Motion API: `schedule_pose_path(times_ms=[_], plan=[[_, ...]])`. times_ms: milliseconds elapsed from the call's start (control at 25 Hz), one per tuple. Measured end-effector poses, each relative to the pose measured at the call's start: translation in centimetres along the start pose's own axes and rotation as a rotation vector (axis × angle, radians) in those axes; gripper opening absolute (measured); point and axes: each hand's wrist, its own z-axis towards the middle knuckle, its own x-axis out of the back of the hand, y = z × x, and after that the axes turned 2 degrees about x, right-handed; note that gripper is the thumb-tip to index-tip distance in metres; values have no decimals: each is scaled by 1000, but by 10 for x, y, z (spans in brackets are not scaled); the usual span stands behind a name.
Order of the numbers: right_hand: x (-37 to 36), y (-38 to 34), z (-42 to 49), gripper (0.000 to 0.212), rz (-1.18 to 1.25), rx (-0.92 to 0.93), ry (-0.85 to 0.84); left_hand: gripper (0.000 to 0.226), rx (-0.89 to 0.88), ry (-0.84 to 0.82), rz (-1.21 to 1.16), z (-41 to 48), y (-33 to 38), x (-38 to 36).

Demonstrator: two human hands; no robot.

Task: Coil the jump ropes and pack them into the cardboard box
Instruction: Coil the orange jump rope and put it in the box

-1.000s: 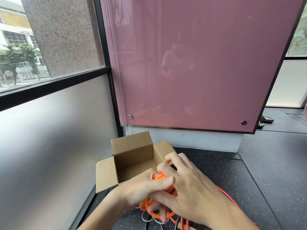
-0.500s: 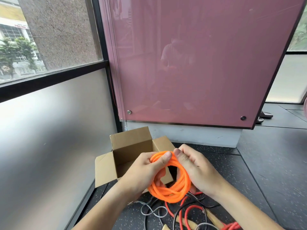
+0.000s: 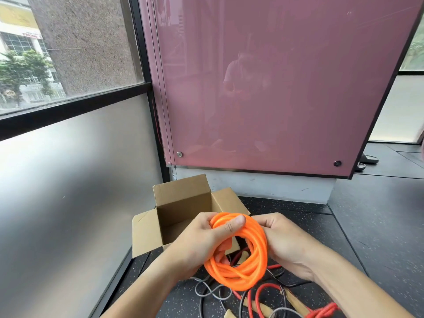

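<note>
Dark speckled flooring (image 3: 358, 230) carries an open cardboard box (image 3: 183, 198), with a pink glass panel (image 3: 275, 88) rising behind the box. Just in front of the box I see the orange jump rope (image 3: 238, 274), coiled and held up off the flooring. The left hand (image 3: 202, 239) curls round its top (thumb pressed over the strands), and the right hand (image 3: 284, 244) grips its side. A loose red rope (image 3: 257, 294) and a grey rope (image 3: 213, 292) lie nearer me than the box.

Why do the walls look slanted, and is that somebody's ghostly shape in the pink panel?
Head view: the wide-angle lens tilts the edges of the pink panel and the window frame; the glossy panel faintly reflects a person; the frosted glass glows with daylight; the orange jump rope, left hand and right hand look sharp.
</note>
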Motion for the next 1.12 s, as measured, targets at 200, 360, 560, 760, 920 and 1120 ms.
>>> schedule_pose_path(times_ms=[200, 360, 560, 760, 920, 1120], plan=[[8, 9, -1, 33, 104, -43, -14, 48, -91, 54, 350, 2, -8, -3], [10, 9, 2, 45, 222, -45, 11, 51, -187, 136, 448, 5, -8, -2], [10, 5, 2, 36, 273, -46, -30, 46, -227, 123, 467, 5, -13, 1], [6, 5, 3, 46, 267, -21, 30, 39, -186, -9, 468, 9, -12, 9], [7, 5, 4, 51, 289, -66, 17, 35, -319, -11, 639, 5, -9, 4], [6, 2, 5, 19, 168, -47, 114, 39, -389, 183, 734, 8, -20, 5]])
